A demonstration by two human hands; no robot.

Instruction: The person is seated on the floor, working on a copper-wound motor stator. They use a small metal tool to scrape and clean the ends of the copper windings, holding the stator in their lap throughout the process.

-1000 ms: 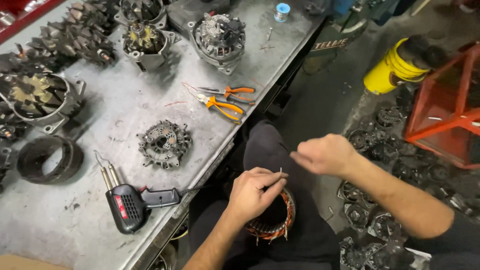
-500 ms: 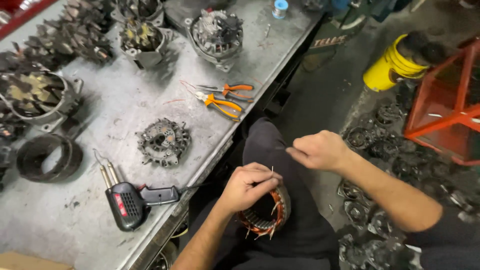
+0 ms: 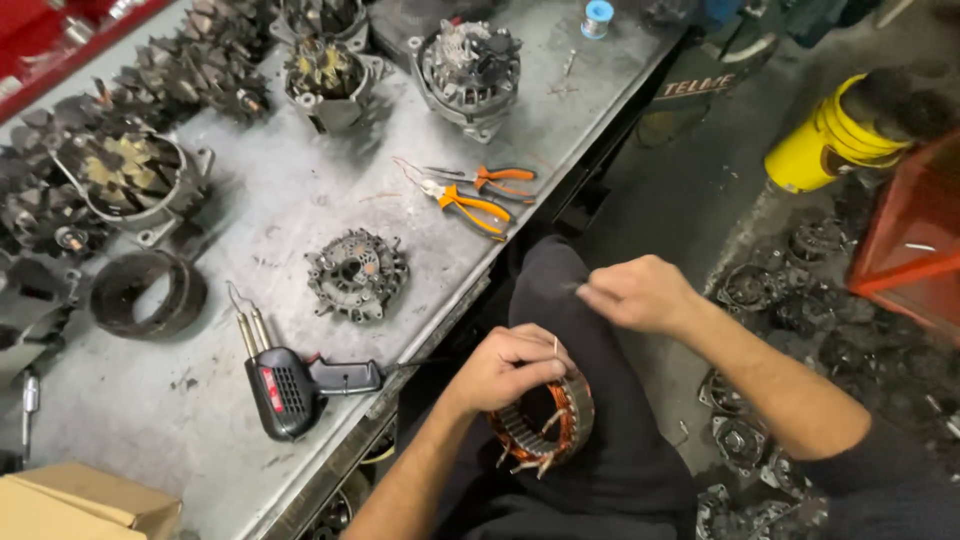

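Compared with half a second ago, little has shifted: the right hand (image 3: 638,293) has drifted slightly higher and away from the left, while the left hand (image 3: 510,366) stays on top of the stator ring (image 3: 548,425), which rests on the person's dark-trousered lap just below those fingers. A second ago the two hands were closer together over the ring; now they are clearly apart. The left hand's fingers are curled together and pinch a thin upright wire lead (image 3: 555,347) that rises from the copper windings at their tips. The right hand's fingertips are pressed together toward the left, as if nipping something fine, but what lies between them is too small to tell. The ring itself looks unmoved on the lap, with its copper wire ends sticking out under the left palm. Out beyond the left knuckles, on the grey metal workbench (image 3: 300,220), the black and red soldering gun (image 3: 290,385) lies as before, with a round finned alternator part (image 3: 355,275) past it and orange-handled pliers (image 3: 470,198) farther up near the bench edge. Beyond the right hand's knuckles a yellow bucket (image 3: 825,140) sits on the dark floor among scattered housings.
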